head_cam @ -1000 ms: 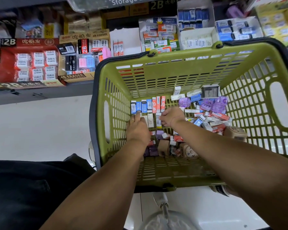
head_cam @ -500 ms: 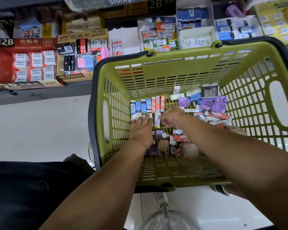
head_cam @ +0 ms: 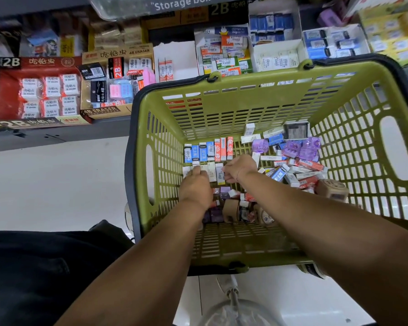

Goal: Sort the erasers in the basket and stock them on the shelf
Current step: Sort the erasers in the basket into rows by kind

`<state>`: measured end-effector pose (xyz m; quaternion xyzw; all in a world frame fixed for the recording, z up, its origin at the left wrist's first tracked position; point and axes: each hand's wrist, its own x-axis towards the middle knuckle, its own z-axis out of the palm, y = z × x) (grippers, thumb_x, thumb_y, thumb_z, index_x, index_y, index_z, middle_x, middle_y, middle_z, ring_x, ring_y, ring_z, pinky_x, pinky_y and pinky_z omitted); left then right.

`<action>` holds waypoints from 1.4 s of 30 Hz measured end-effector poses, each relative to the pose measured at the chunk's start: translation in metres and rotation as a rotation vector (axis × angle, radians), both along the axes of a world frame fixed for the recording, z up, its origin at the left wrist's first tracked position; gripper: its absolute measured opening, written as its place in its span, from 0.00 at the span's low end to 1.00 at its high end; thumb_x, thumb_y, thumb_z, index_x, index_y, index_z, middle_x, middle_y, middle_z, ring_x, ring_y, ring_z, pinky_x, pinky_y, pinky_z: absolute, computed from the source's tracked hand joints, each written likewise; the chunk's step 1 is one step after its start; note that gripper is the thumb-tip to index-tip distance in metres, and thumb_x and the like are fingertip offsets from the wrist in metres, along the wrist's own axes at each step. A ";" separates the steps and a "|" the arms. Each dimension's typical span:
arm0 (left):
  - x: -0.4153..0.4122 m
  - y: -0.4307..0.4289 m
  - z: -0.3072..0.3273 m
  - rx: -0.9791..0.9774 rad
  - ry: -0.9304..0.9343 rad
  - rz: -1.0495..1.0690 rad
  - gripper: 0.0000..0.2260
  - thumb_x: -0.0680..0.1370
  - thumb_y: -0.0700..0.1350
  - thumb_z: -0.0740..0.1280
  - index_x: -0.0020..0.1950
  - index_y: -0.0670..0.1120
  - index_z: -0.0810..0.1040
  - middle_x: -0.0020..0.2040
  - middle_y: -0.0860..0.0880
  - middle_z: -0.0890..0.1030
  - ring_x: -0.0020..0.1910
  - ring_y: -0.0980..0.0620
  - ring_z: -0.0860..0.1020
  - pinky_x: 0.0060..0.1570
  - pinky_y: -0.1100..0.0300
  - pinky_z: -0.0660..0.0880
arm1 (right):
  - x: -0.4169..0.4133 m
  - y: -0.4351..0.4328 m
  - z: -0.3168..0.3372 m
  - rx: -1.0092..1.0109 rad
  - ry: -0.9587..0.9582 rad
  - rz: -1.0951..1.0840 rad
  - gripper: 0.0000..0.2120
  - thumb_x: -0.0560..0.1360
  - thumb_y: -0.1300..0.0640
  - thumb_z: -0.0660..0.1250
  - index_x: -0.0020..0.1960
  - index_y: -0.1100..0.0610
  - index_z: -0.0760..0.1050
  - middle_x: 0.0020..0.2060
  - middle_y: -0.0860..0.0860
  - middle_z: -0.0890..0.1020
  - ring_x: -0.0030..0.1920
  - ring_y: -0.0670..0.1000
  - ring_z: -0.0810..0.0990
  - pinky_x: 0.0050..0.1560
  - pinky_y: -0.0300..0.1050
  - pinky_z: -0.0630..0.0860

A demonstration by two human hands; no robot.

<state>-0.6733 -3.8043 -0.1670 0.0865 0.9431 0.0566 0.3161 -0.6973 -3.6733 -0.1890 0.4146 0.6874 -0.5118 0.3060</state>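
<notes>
1. Head view: inside the green basket (head_cam: 257,90), blue and red erasers (head_cam: 209,151) stand in a row near its left wall; loose erasers (head_cam: 299,168) lie heaped toward its right wall;
2. the left hand (head_cam: 194,188) pinches a white eraser (head_cam: 196,169) just nearside of that row;
3. the right hand (head_cam: 240,167) curls beside it; its grip cannot be told.

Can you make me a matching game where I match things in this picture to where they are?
Things
1. blue-sleeved rectangular erasers
2. purple see-through plastic erasers
3. red cardboard 2B display box

Places
A. on the grey shelf, left of the green plastic basket
B. standing in a neat row just beyond the left hand
C. in the loose pile at the basket's right side

Pairs: 1-B, 2-C, 3-A
</notes>
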 end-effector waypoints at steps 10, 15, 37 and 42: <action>0.005 0.003 -0.007 0.069 -0.105 -0.152 0.28 0.83 0.49 0.56 0.79 0.49 0.47 0.79 0.48 0.42 0.78 0.47 0.44 0.75 0.51 0.44 | 0.003 0.100 0.029 0.125 0.234 0.816 0.08 0.70 0.66 0.72 0.47 0.59 0.79 0.44 0.50 0.80 0.45 0.48 0.78 0.45 0.32 0.75; 0.004 0.001 -0.006 0.022 -0.195 -0.201 0.29 0.83 0.55 0.53 0.79 0.50 0.43 0.78 0.49 0.36 0.77 0.47 0.39 0.74 0.50 0.44 | 0.017 0.126 0.029 0.274 0.159 1.163 0.22 0.69 0.63 0.75 0.61 0.60 0.73 0.59 0.55 0.75 0.54 0.51 0.73 0.50 0.39 0.69; 0.000 0.006 -0.003 0.043 -0.220 -0.109 0.29 0.82 0.56 0.53 0.79 0.48 0.47 0.79 0.49 0.41 0.77 0.47 0.43 0.75 0.49 0.46 | -0.029 0.004 0.025 0.020 0.228 0.217 0.12 0.73 0.59 0.72 0.55 0.62 0.80 0.38 0.49 0.80 0.36 0.47 0.78 0.49 0.42 0.78; -0.001 0.002 -0.001 0.050 -0.237 -0.140 0.28 0.82 0.54 0.52 0.79 0.47 0.46 0.79 0.48 0.42 0.77 0.48 0.43 0.75 0.50 0.44 | -0.052 -0.044 0.006 -0.048 0.096 0.151 0.05 0.72 0.61 0.73 0.42 0.61 0.78 0.34 0.57 0.81 0.27 0.50 0.77 0.39 0.45 0.81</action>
